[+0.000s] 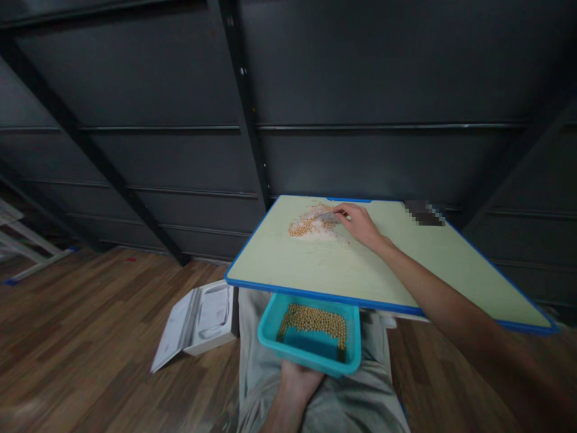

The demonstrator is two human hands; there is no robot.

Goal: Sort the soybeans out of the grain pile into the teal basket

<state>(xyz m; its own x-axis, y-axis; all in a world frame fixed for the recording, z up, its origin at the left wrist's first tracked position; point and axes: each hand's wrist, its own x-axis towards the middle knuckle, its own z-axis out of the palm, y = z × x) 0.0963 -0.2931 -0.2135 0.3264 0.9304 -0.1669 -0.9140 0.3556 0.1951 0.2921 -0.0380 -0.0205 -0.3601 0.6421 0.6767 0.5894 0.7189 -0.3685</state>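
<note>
My left hand (300, 380) is closed on the near side of a teal plastic basket (265, 337), its fingers hidden beneath it. Round tan beans (315, 320), which look like soybeans, lie in the basket. My right hand (358, 221) is pinched around a thin, greyish, spoon-like utensil (325, 217); its exact kind is blurred. The utensil's tip is at a spread-out heap of beans (301, 228) mixed with white and reddish grains (321, 236). This heap lies on a pale green tabletop (270, 258) with a blue edge, above and beyond the basket.
A pixelated dark item (424, 213) lies at the table's back right. On the wooden floor (112, 325) to the left stands an open white box (210, 319). Dark metal panels (180, 156) rise behind the table. My lap (360, 403) is under the basket.
</note>
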